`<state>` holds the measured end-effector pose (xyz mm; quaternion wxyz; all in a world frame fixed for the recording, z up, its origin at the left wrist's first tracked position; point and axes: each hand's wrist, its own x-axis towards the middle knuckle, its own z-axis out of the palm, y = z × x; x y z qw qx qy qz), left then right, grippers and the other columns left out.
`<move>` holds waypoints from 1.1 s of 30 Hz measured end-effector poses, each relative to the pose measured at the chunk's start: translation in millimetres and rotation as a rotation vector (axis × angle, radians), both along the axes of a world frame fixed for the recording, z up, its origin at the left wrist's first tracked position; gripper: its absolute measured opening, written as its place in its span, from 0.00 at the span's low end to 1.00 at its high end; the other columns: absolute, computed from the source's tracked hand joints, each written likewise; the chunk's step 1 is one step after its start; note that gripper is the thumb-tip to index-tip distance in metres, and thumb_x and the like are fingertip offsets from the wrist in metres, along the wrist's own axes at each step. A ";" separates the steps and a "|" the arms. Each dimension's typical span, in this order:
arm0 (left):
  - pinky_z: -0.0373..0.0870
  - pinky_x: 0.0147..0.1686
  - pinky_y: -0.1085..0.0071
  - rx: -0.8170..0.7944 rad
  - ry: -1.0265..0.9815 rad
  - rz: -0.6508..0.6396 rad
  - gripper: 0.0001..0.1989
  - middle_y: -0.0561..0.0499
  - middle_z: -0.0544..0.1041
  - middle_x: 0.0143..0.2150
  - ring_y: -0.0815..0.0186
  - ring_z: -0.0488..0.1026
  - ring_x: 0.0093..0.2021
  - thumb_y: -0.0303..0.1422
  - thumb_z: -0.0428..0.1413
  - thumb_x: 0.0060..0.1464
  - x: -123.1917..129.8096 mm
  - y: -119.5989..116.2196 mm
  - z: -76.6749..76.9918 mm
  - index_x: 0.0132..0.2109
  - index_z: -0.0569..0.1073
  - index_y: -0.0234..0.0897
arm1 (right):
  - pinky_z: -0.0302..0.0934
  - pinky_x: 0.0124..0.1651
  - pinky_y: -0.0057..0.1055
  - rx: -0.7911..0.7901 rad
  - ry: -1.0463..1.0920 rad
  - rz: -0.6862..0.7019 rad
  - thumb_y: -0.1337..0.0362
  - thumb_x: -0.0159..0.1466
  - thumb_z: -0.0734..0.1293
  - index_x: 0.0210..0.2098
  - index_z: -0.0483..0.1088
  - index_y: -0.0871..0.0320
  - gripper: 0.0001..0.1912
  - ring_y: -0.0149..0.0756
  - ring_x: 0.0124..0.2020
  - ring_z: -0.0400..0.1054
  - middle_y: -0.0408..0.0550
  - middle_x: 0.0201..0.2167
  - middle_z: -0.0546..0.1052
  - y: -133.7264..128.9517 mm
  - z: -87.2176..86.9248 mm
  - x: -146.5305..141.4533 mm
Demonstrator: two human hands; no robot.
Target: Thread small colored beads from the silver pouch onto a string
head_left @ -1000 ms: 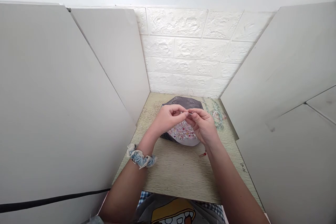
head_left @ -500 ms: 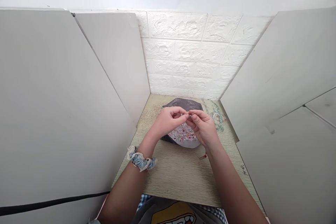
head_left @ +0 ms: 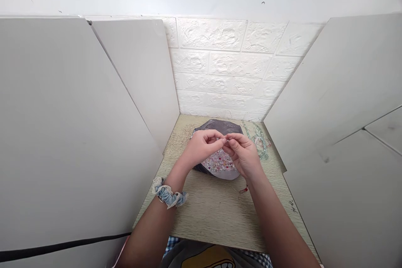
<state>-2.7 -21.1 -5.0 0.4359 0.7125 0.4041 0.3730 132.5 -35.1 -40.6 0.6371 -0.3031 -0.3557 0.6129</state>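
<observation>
Over a dark-lined open bag (head_left: 224, 125), my left hand (head_left: 204, 146) and my right hand (head_left: 243, 153) meet fingertip to fingertip. Both are closed in a pinch. A tiny light-coloured piece shows between the fingertips, too small to name. Many small beads (head_left: 220, 161) in white, pink and red lie in the bag, partly covered by my hands. Beside my right wrist a short beaded string (head_left: 243, 190) with red beads shows; its upper part is hidden behind my right hand.
Pale green beaded strands (head_left: 259, 142) lie at the back right of the wooden tabletop (head_left: 216, 213). Small shiny pieces (head_left: 292, 206) sit near its right edge. White panels (head_left: 138, 63) stand left and right, and a white brick-patterned wall (head_left: 220, 63) closes the back.
The whole view has shifted slightly, with everything a little lower in the picture. My hands keep the same pinch, fingertips together over the bag.
</observation>
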 end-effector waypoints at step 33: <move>0.59 0.25 0.76 -0.020 0.051 -0.026 0.14 0.51 0.73 0.26 0.71 0.65 0.26 0.39 0.50 0.48 -5.1 4.7 1.4 0.30 0.75 0.33 | 0.65 0.40 0.28 0.020 -0.243 0.011 0.65 0.48 0.69 0.29 0.72 0.55 0.07 0.28 0.33 0.69 0.41 0.28 0.75 2.3 -6.5 3.9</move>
